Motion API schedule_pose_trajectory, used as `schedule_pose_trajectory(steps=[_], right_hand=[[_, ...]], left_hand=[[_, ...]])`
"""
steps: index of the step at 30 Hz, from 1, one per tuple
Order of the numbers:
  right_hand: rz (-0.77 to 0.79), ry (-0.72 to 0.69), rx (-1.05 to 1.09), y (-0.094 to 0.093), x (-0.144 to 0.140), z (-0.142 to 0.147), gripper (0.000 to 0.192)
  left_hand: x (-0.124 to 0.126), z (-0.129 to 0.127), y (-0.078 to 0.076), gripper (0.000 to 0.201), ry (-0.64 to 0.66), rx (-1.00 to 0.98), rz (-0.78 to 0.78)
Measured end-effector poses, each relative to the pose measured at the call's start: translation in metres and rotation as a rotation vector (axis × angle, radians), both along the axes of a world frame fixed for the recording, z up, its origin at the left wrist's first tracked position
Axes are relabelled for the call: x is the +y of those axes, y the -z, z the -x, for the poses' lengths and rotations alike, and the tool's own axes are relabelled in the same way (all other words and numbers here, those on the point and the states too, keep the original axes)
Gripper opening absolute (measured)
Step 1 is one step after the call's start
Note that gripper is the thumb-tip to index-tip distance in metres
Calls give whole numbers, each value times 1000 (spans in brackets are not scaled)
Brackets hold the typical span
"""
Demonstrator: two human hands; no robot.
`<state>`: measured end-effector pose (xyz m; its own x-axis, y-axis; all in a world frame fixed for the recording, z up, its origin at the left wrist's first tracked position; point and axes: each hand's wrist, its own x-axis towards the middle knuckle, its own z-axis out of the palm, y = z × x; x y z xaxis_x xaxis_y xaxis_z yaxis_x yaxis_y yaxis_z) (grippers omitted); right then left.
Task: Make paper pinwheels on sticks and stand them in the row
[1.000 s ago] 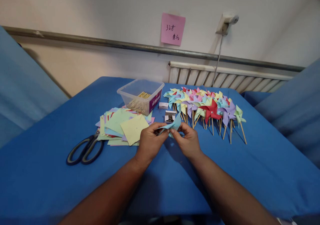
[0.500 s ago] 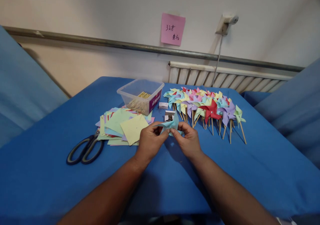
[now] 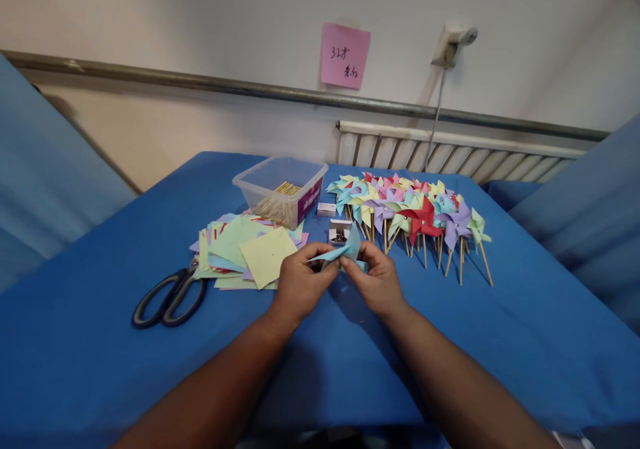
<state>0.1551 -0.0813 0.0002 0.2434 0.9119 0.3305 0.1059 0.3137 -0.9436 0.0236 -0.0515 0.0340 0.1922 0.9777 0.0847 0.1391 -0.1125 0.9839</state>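
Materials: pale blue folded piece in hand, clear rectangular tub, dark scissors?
Pale blue folded piece: likely paper, matte; thin, crisp edges.
Clear rectangular tub: probably smooth plastic; tan wooden-looking sticks show through its wall.
Dark loop-handled scissors: likely satin plastic grips, moulded-looking, paler lining perhaps rubber; blades mostly hidden.

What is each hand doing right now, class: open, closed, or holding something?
Left hand: closed, its fingers holding one side of the folded light blue paper.
Right hand: closed, holding the other side of that paper.
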Motion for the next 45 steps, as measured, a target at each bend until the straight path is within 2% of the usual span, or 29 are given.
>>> schedule_pose_trajectory(steps=[11, 23, 31, 37, 41, 45], right_hand=[[-3, 29, -38, 0, -1, 1, 11], [2, 80, -50, 5, 2, 2, 10], [53, 72, 79, 7, 6, 2, 12], [103, -36, 248, 9, 7, 5, 21], [151, -99, 334, 9, 6, 5, 25], [152, -87, 342, 11, 8, 5, 25]], left_hand=[[0, 2, -1, 8, 9, 39, -89], [-4, -1, -2, 14, -15, 0, 2], [4, -2, 8, 17, 25, -118, 21], [12, 0, 18, 25, 20, -150, 109], [15, 2, 19, 31, 35, -191, 192], [16, 2, 18, 32, 39, -167, 191]])
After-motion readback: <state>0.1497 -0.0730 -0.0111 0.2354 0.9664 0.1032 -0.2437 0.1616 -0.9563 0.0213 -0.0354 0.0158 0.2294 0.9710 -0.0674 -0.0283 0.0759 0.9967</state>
